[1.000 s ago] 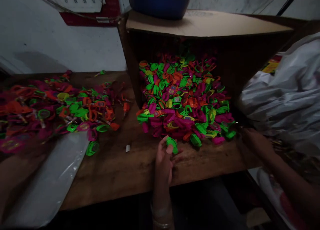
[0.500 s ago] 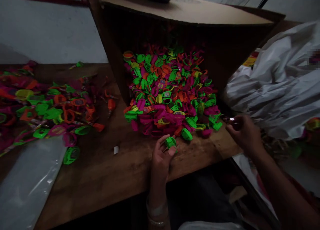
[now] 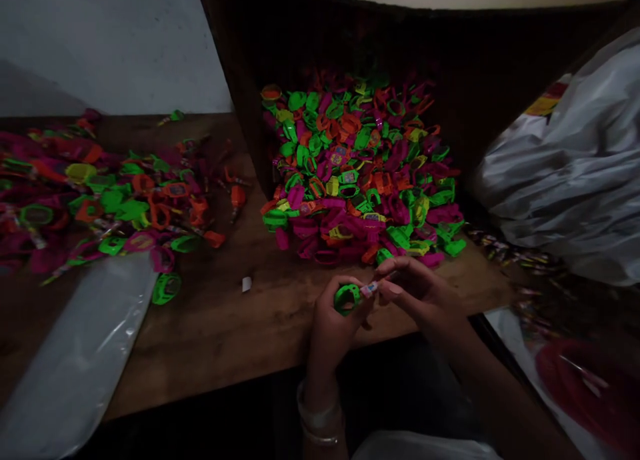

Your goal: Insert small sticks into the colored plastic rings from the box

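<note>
My left hand (image 3: pixel 334 323) is closed around a green plastic toy watch (image 3: pixel 346 300), its open loop turned partly toward me. The fingers of my right hand (image 3: pixel 417 290) pinch a small wrapped piece (image 3: pixel 369 289), pale with a coloured print, against the watch's right side. Whether the piece is inside the watch or only touching it, I cannot tell. Just beyond my hands, a heap of toy watches (image 3: pixel 350 180) in green, pink, orange and yellow spills from a cardboard box (image 3: pixel 235 107) lying on its side.
On the left of the wooden table (image 3: pixel 210 340) lies a second pile of watches (image 3: pixel 120 203), with small printed pieces among them. A clear plastic bag (image 3: pixel 85 353) overlaps the front edge. Several wrapped pieces (image 3: pixel 515 253) lie at right, near a white sack (image 3: pixel 565 173) and a red basin (image 3: pixel 580 387).
My right hand has come left from the table's right side to my left hand, bringing the small wrapped piece against the watch. The watch has turned in my left hand. The view has shifted.
</note>
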The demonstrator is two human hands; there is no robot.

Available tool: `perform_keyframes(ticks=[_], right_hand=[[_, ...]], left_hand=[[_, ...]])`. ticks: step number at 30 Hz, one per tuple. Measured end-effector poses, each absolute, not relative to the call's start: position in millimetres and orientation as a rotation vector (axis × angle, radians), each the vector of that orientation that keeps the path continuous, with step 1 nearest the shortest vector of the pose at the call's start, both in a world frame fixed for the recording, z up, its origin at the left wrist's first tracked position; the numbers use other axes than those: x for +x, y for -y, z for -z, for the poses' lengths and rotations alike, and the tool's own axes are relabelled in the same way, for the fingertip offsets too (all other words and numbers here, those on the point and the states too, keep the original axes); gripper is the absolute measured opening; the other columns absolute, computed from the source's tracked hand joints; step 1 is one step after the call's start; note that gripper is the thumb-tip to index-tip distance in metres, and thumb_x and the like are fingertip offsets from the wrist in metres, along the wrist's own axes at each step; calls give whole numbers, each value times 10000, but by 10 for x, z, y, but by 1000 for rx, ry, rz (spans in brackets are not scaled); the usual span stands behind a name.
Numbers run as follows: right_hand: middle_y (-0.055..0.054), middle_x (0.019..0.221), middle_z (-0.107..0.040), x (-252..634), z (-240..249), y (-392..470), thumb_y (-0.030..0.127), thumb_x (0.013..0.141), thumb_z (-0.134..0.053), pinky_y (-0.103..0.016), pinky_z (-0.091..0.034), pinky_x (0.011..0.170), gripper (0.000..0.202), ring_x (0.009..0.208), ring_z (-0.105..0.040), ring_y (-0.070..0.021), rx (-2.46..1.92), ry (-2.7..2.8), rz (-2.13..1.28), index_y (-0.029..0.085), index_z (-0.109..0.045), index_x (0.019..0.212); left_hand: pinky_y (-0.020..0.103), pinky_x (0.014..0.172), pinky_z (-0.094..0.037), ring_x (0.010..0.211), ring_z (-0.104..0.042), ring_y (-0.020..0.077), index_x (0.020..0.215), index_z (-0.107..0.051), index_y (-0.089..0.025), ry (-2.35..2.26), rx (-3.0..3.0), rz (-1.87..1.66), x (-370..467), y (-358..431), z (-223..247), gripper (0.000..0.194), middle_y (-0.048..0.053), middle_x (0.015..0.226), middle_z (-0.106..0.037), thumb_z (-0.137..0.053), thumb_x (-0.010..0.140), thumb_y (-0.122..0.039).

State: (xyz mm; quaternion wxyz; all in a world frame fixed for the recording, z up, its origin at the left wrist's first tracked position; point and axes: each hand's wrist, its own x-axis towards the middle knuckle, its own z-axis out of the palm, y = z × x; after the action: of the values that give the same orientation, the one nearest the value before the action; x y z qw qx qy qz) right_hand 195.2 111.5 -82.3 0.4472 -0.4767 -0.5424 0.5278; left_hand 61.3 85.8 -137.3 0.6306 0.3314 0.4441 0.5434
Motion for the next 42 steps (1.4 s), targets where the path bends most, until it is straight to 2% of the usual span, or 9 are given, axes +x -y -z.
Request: perform_keyframes(ticks=[5, 11, 15, 20, 24, 28, 31, 35, 42], right_hand=[[3, 676, -638, 1948, 852, -1080, 456, 705, -777, -218, -509, 522, 309, 564, -599, -120, -1204, 1337, -1290, 209, -643, 834], [-1, 689, -656, 1995, 874, -1058, 430, 716, -773, -218, -520, 529, 276, 583, -616, -127, -1182, 1335, -1289, 214, -650, 833], [1, 711, -655, 2065, 840, -976, 421, 709, -785, -222, -532, 565, 254, 628, -634, -137, -1088, 1297, -1283, 227, -650, 803], [-22, 803, -699, 2250, 802, -737, 382, 765, -752, -255, -554, 701, 176, 768, -673, -167, -909, 1324, -1324, 233, -659, 789], [-22, 836, -712, 2502, 803, -487, 365, 791, -728, -246, -557, 709, 140, 786, -681, -164, -873, 1309, -1231, 244, -671, 830], [-20, 808, -706, 2782, 749, -305, 374, 775, -729, -262, -556, 713, 159, 772, -677, -172, -929, 1308, -1152, 236, -655, 809], [-26, 818, -709, 2932, 709, -256, 370, 790, -706, -275, -551, 733, 147, 786, -671, -179, -937, 1345, -1127, 232, -658, 808], [-31, 825, -710, 3000, 718, -238, 320, 810, -683, -274, -537, 722, 96, 781, -663, -180, -899, 1408, -1148, 228, -664, 828], [-32, 803, -695, 2938, 825, -247, 250, 861, -585, -295, -492, 705, 97, 789, -634, -196, -977, 1572, -903, 236, -656, 797]], left_hand=[[172, 440, -433, 555, -573, 116, 833, -611, -170, -1184, 922, -1252, 588, -837, 1356, 279, 5, 672, -599, -727, 735, -404], [197, 486, -445, 584, -588, 138, 865, -652, -179, -1278, 953, -1212, 657, -804, 1237, 204, 20, 694, -638, -709, 709, -298], [162, 421, -405, 499, -516, 93, 819, -619, -184, -1292, 966, -1178, 713, -683, 1072, 159, -11, 648, -596, -682, 682, -235], [160, 313, -372, 421, -439, 68, 872, -589, -190, -1240, 911, -1153, 851, -431, 862, 207, -31, 681, -566, -631, 687, -270], [188, 379, -466, 518, -523, 106, 829, -589, -177, -1255, 923, -1133, 1080, -277, 759, 213, -20, 703, -568, -663, 645, -255], [142, 415, -379, 515, -460, 75, 803, -594, -174, -1260, 1080, -1099, 1308, -169, 689, 186, -39, 637, -519, -690, 668, -257], [137, 497, -371, 595, -478, 76, 848, -595, -179, -1205, 1088, -1094, 1416, -111, 664, 254, -29, 695, -541, -723, 675, -314], [139, 458, -319, 555, -479, 86, 832, -571, -190, -1139, 912, -1080, 1469, -67, 665, 325, -35, 623, -520, -678, 711, -472], [130, 442, -287, 505, -445, 63, 768, -567, -182, -1192, 758, -1137, 1560, -120, 781, 356, -51, 605, -505, -711, 630, -478]])
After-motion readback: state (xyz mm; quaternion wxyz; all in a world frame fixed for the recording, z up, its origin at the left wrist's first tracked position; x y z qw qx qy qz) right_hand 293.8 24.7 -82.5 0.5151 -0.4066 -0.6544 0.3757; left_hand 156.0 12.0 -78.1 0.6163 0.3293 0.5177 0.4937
